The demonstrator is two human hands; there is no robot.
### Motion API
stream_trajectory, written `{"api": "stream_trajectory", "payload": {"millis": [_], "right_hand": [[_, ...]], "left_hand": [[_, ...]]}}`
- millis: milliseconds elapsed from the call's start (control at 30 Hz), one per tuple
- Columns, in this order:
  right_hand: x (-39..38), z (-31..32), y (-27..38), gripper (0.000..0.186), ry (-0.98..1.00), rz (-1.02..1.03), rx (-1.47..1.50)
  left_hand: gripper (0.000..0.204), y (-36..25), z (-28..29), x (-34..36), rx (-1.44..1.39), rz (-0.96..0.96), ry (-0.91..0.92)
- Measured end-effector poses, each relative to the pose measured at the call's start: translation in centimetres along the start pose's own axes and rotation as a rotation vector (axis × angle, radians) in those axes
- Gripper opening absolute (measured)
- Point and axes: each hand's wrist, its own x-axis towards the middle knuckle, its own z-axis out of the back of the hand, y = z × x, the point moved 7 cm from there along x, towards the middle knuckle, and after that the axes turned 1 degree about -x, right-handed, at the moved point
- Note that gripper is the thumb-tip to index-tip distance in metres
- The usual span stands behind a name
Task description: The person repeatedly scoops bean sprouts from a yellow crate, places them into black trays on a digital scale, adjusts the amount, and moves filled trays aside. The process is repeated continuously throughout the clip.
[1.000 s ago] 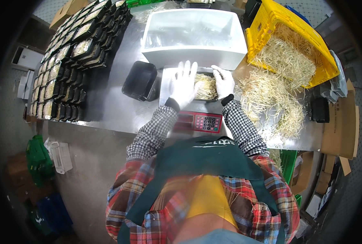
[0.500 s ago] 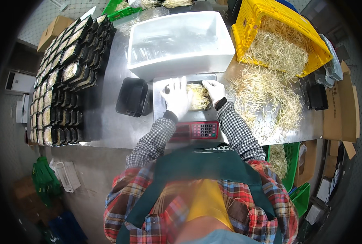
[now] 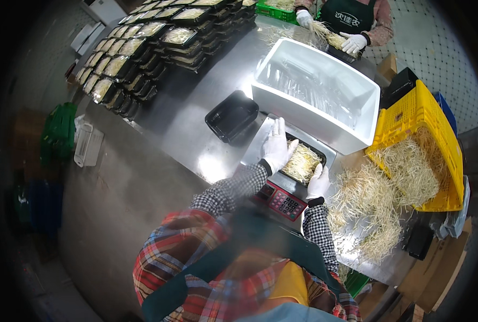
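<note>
A black plastic tray (image 3: 321,154) filled with pale bean sprouts (image 3: 302,163) rests on the metal platform of a scale (image 3: 255,142). My white-gloved left hand (image 3: 277,148) lies along the tray's left side, fingers stretched out and the thumb at the sprouts' edge. At the near right corner, my gloved right hand (image 3: 318,183) has its fingers closed on the tray's rim. The scale's red keypad panel (image 3: 285,203) sits just below the tray. Left of the scale stands a second black tray (image 3: 231,116) with no sprouts in it.
Stacked sprout-filled trays (image 3: 137,64) crowd the far left. A white bin (image 3: 365,126) stands behind the scale. Loose sprouts (image 3: 367,205) spill rightward from a tipped yellow crate (image 3: 454,177). Across the table, a co-worker's gloved hands (image 3: 353,43) handle sprouts over a black tray.
The view has turned, swinging the table clockwise and bringing the co-worker into sight. My right hand has shifted from the tray's upper right to its near right corner.
</note>
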Motion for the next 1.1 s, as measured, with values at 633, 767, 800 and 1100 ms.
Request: {"api": "stream_trajectory", "payload": {"millis": [633, 767, 800, 1100], "right_hand": [[3.6, -2.6, 14.5, 0.044, 0.018, 0.866, -0.248], [2.8, -6.2, 14.3, 0.036, 0.095, 0.838, -0.466], [2.7, -6.4, 14.3, 0.035, 0.123, 0.827, -0.5], [5.1, -5.9, 11.8, 0.039, 0.446, 0.58, 0.056]], "left_hand": [[0.027, 5.6, -0.7, -10.5, -1.045, 0.728, -0.108], [0.046, 2.1, -2.7, -13.2, -1.225, 0.944, -0.115], [0.042, 2.2, -3.0, -13.1, -1.247, 0.923, -0.161], [0.02, 5.3, 1.3, -7.5, -1.106, 0.516, 0.057]]}}
